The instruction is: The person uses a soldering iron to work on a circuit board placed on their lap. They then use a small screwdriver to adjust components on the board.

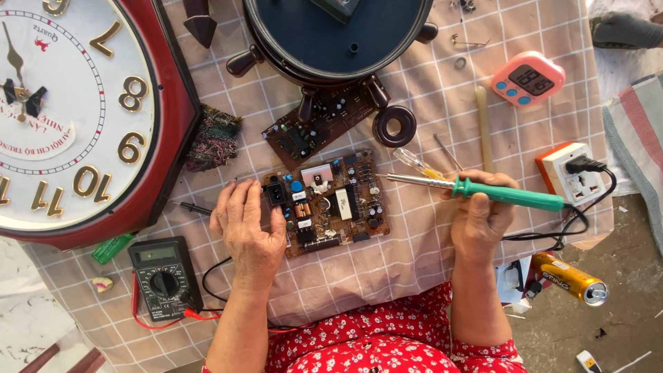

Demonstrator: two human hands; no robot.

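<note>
While the left hand (247, 228) lies flat and open on the near circuit board's (326, 202) left edge, pinning it to the checked cloth (414, 249), the right hand (481, 214) is closed around a green soldering iron (507, 195), tip over the board's right corner. Risks, as I judge: hot tip near left fingers; cord (577, 224) could snag. Count: two boards, second (318, 124) farther back; one multimeter (164, 278), one pink timer (527, 78), one wall clock (76, 110).
</note>
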